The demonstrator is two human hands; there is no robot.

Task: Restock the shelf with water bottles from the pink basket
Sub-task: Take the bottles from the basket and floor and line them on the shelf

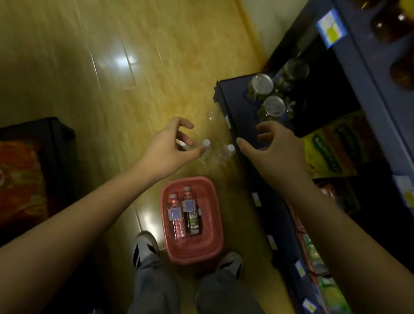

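Observation:
The pink basket (pixel 195 252) sits on the floor between my feet. It holds a clear water bottle (pixel 176 219) and a dark-labelled bottle (pixel 190 213), both lying flat. Two clear white-capped bottles (pixel 206 148) (pixel 226 152) stand on the floor beyond it, beside the shelf. Several clear bottles (pixel 261 84) stand on the blue shelf (pixel 234 99) at right. My left hand (pixel 169 147) hovers above the floor bottles with its fingers spread, holding nothing. My right hand (pixel 273 150) is open over the shelf's front edge, just in front of the shelved bottles.
Dark brown bottles (pixel 392 26) fill the upper shelf at top right. Yellow-green packs (pixel 333 146) and other packaged goods fill the lower shelves. A dark case with orange cloth (pixel 13 178) stands at left. The floor (pixel 98 66) is glossy wood.

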